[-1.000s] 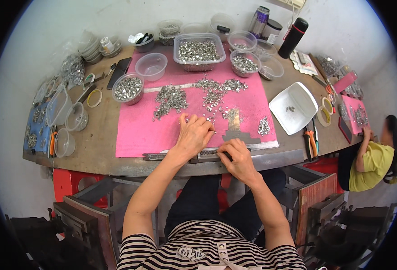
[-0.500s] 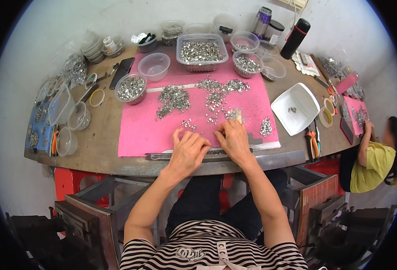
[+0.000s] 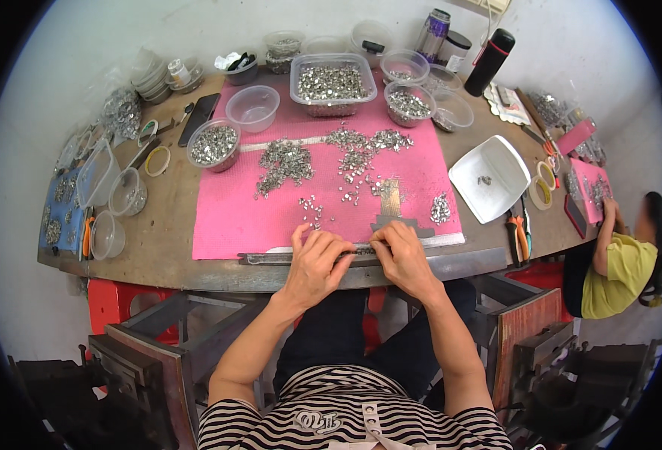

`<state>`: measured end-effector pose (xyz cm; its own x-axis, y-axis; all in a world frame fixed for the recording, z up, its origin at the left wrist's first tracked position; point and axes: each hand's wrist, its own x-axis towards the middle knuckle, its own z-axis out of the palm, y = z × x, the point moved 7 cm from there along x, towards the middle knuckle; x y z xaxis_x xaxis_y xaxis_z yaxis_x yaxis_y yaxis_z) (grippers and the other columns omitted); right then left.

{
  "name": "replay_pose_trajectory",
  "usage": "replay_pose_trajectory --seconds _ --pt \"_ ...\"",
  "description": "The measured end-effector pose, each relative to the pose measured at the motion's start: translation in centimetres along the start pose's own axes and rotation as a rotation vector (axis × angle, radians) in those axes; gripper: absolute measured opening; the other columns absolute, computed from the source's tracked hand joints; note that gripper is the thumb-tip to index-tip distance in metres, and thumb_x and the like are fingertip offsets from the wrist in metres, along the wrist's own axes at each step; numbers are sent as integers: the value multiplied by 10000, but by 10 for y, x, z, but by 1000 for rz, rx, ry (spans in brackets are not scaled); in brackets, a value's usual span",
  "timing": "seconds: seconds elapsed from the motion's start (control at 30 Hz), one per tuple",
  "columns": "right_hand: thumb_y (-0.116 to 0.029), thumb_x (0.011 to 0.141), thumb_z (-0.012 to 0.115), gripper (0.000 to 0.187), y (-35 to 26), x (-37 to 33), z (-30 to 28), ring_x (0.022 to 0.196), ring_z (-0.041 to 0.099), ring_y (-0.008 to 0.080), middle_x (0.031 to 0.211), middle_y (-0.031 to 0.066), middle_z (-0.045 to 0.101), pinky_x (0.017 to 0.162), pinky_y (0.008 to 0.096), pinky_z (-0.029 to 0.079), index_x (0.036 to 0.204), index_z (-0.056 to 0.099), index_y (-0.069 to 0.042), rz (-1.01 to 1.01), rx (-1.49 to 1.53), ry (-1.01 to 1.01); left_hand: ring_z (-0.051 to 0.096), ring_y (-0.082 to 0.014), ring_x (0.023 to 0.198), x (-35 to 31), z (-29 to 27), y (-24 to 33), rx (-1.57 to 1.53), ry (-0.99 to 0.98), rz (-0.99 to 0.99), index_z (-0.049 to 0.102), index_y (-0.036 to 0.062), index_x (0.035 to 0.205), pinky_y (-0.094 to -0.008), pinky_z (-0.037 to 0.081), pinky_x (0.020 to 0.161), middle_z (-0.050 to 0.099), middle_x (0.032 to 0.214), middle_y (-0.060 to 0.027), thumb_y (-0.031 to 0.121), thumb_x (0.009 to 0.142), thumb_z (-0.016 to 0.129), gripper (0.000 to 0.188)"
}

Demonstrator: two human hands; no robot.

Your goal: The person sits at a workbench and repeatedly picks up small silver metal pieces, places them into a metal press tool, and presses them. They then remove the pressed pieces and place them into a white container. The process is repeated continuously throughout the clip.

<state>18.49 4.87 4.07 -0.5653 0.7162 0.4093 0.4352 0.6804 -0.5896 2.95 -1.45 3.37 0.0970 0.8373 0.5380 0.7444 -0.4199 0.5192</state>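
At the near edge of the pink mat, a long dark rail runs along the table. Several small pieces show in its track between my hands. My left hand bends over the rail, thumb and forefinger pinched at the track; what lies in the pinch is too small to name. Facing it, my right hand pinches at the same track, its fingertips hiding whatever they hold. Just beyond are small loose metal pieces, a grey patch with a tan strip, and a small heap of silvery pieces.
Larger piles of metal pieces lie farther up the mat. A filled tub and bowls stand behind. To the right are a white tray, pliers and a black bottle. A person in yellow works far right.
My right hand has drawn back from the grey patch and tan strip to the rail, uncovering them. My left hand stays near the rail, its pinch now at the track.
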Motion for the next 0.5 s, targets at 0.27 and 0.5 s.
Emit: replay_pose_trajectory --seconds 0.27,0.5 --pt "-13 866 722 104 -4 -14 3 880 584 283 929 92 610 787 392 424 949 660 -26 -60 -40 60 613 -219 1012 -6 18 9 57 66 26 738 121 1015 -540 306 1079 640 1021 -20 140 802 822 230" --pt "33 844 729 139 4 -20 -6 900 640 290 960 106 676 809 382 473 970 696 -17 24 45 113 614 -216 1010 -5 20 12 79 92 20 750 135 996 -537 311 1075 644 1008 -16 122 802 817 205"
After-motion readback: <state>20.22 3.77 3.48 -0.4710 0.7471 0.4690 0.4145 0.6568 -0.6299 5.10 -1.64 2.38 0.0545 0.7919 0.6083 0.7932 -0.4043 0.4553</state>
